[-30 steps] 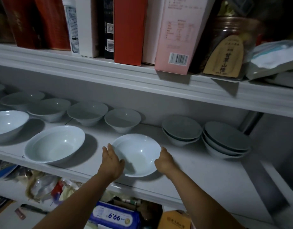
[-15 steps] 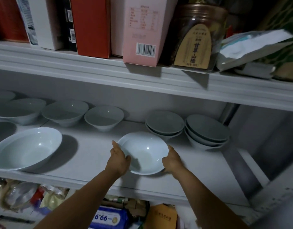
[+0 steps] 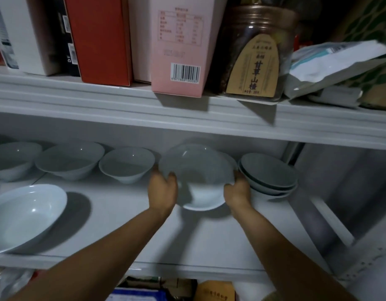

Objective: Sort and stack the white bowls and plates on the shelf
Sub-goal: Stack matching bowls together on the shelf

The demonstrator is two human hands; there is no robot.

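I hold a white bowl (image 3: pixel 198 177) by its rim, lifted off the white shelf (image 3: pixel 122 213) and tilted toward me. My left hand (image 3: pixel 163 190) grips its left edge and my right hand (image 3: pixel 237 192) its right edge. The bowl hides most of a short stack of bowls behind it. Just to the right stands a stack of three white bowls (image 3: pixel 270 177). Along the back, to the left, sit single white bowls (image 3: pixel 126 164), (image 3: pixel 70 159), (image 3: pixel 11 159). A large shallow bowl (image 3: pixel 24 216) rests at the front left.
The upper shelf board (image 3: pixel 187 114) hangs low over the bowls, carrying a pink box (image 3: pixel 179 44), a red box (image 3: pixel 98 38) and a brown jar (image 3: pixel 255 53). A cabinet wall (image 3: pixel 339 181) bounds the right side. Packages lie on the shelf below.
Both hands raised the bowl from the front of the shelf and carried it back and slightly right, in front of the short stack. The camera view shifted right.
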